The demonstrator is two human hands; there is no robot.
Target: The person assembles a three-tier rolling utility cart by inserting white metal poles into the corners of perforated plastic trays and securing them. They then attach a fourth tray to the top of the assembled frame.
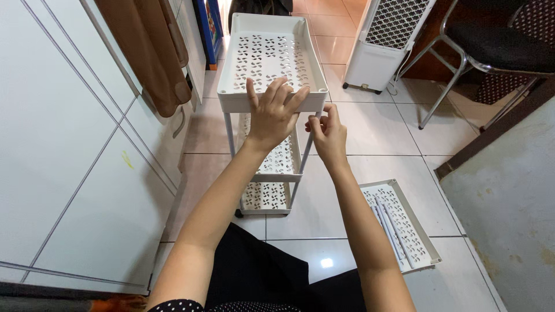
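Standing three tiers tall at the upper middle of the frame, the white plastic shelf cart [272,115] already looks largely put together: its top tray [272,55], middle tray [283,159] and bottom tray [265,196], all with perforated bases, are stacked on thin white corner poles, and it rests on the tiled floor [370,138]. The left hand [272,112] lies spread and open over the near rim of the top tray, fingers curled on the edge as if steadying it. The right hand [328,134] is pinched closed around the top of the near right pole [305,159], just under that tray's corner, so I would judge that this joint is the one being seated or checked. What remains, by the look of it, lies at the lower right of the frame: a fourth tray [419,254] sits flat on the floor, well apart from the cart, with a few loose white poles [388,228] lying in it, not yet fitted. Further out, white cabinet doors [69,162] fill the left side with a brown cloth [156,52] hanging over them, a white air cooler [387,40] stands behind the cart at upper right, and a metal-legged chair [491,52] occupies the far upper right corner.
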